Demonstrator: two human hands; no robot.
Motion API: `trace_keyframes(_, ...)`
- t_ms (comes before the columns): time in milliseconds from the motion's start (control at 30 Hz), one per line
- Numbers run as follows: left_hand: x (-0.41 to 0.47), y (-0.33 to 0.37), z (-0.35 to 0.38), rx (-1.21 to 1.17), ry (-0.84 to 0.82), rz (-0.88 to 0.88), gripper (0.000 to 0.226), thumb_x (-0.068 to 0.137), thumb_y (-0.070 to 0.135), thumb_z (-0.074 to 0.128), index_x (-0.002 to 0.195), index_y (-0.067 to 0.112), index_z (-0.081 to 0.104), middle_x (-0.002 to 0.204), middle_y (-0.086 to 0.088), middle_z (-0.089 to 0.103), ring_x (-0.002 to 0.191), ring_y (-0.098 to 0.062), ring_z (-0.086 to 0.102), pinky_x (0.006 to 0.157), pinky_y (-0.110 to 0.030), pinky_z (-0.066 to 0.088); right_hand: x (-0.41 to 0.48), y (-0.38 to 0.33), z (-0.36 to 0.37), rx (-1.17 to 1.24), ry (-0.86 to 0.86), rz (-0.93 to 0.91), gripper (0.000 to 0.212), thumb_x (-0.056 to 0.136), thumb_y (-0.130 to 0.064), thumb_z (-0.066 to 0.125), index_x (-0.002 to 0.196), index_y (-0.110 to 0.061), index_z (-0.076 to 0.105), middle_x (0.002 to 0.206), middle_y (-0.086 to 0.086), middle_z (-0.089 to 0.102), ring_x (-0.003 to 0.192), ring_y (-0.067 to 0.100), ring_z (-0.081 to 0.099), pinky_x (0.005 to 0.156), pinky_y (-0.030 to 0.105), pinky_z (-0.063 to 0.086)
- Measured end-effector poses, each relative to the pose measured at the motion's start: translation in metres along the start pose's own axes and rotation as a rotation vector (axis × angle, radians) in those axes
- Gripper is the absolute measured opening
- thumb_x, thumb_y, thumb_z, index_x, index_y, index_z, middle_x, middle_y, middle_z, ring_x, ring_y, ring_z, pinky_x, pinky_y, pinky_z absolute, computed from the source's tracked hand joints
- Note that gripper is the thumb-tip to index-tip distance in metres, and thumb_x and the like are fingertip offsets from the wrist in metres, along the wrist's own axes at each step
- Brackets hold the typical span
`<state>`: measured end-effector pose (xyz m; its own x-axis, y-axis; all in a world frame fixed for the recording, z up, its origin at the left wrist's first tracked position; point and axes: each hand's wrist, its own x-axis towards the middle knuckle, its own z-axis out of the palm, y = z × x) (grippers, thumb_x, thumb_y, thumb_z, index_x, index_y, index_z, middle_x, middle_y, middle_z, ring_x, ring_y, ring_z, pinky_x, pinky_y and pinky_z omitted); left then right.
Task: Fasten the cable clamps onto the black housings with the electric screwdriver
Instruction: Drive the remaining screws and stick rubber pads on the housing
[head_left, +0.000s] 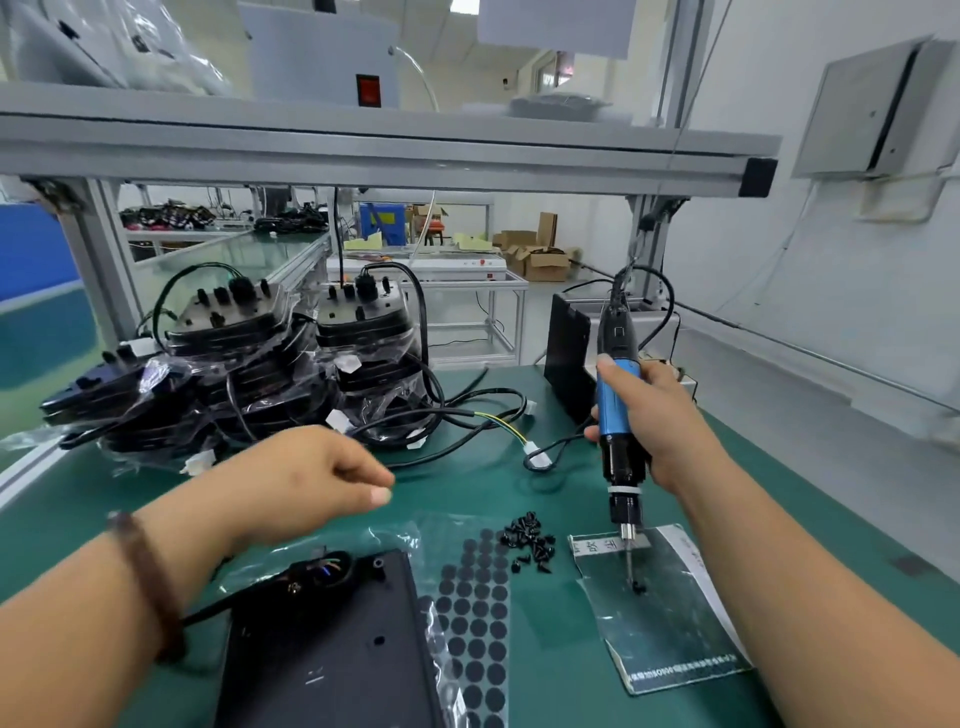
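My right hand (657, 421) grips the blue and black electric screwdriver (615, 410) upright; its bit tip touches a small black screw (638, 588) on a dark glossy card (660, 608). A black housing (332, 644) lies flat at the bottom centre, with wires and a cable (311, 571) at its upper left corner. My left hand (311, 478) hovers above the housing with fingers curled and thumb against fingertips; whether it holds anything is hidden. A pile of black screws (530, 540) lies between the housing and the card.
A clear sheet of black round pads (475, 623) lies right of the housing. Stacks of bagged black housings (249, 374) with cables stand at the back left. A black box (569, 358) stands behind the screwdriver. Loose cables with white connectors (537, 460) cross the green mat (545, 675).
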<state>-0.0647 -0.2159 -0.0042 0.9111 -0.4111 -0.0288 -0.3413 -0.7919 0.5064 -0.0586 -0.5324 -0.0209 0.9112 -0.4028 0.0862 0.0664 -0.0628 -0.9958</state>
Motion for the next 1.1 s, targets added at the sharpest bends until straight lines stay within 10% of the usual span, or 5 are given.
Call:
trace_keyframes(267, 0.049, 0.043, 0.049, 0.460, -0.294, 0.058, 0.060, 0.093, 0.045, 0.052, 0.146, 0.022, 0.035, 0.150, 0.001, 0.035, 0.135, -0.019, 0.037, 0.111, -0.028, 0.031, -0.003, 0.003, -0.015, -0.348, 0.208, -0.149, 0.063, 0.087, -0.071, 0.042, 0.073, -0.010, 0.051, 0.074, 0.007, 0.052, 0.071, 0.024, 0.047, 0.071, 0.036, 0.041)
trace_keyframes(467, 0.054, 0.046, 0.056, 0.488, -0.338, 0.007, 0.085, 0.072, 0.065, 0.067, 0.138, 0.020, 0.038, 0.132, 0.000, 0.047, 0.118, -0.022, 0.050, 0.100, -0.035, 0.042, 0.000, 0.005, -0.020, -0.541, 0.275, -0.185, 0.061, 0.090, -0.069, 0.033, 0.066, -0.014, 0.044, 0.064, 0.002, 0.048, 0.059, 0.018, 0.042, 0.053, 0.031, 0.031)
trace_keyframes(733, 0.053, 0.040, 0.055, 0.423, -0.334, 0.077, 0.036, 0.074, 0.059, 0.070, 0.087, 0.025, 0.067, 0.098, 0.002, 0.055, 0.086, -0.015, 0.052, 0.069, -0.024, 0.041, 0.000, 0.010, -0.020, -0.675, 0.291, -0.220, 0.066, 0.090, -0.070, 0.029, 0.057, -0.013, 0.033, 0.058, 0.004, 0.043, 0.054, 0.019, 0.039, 0.050, 0.031, 0.026)
trace_keyframes(933, 0.050, 0.041, 0.055, 0.381, -0.288, 0.073, 0.075, 0.072, 0.052, 0.074, 0.133, 0.024, 0.042, 0.131, 0.001, 0.043, 0.118, -0.019, 0.047, 0.101, -0.033, 0.040, -0.001, 0.012, -0.023, -0.705, 0.280, -0.221, 0.066, 0.091, -0.069, 0.030, 0.056, -0.012, 0.032, 0.057, 0.005, 0.042, 0.054, 0.020, 0.038, 0.050, 0.032, 0.028)
trace_keyframes(1100, 0.049, 0.044, 0.057, 0.464, -0.280, 0.105, 0.070, 0.076, 0.051, 0.072, 0.133, 0.021, 0.046, 0.130, -0.001, 0.047, 0.118, -0.022, 0.049, 0.101, -0.035, 0.042, -0.002, 0.012, -0.023, -0.734, 0.289, -0.248, 0.067, 0.091, -0.068, 0.029, 0.055, -0.012, 0.032, 0.055, 0.004, 0.040, 0.053, 0.020, 0.037, 0.049, 0.031, 0.027)
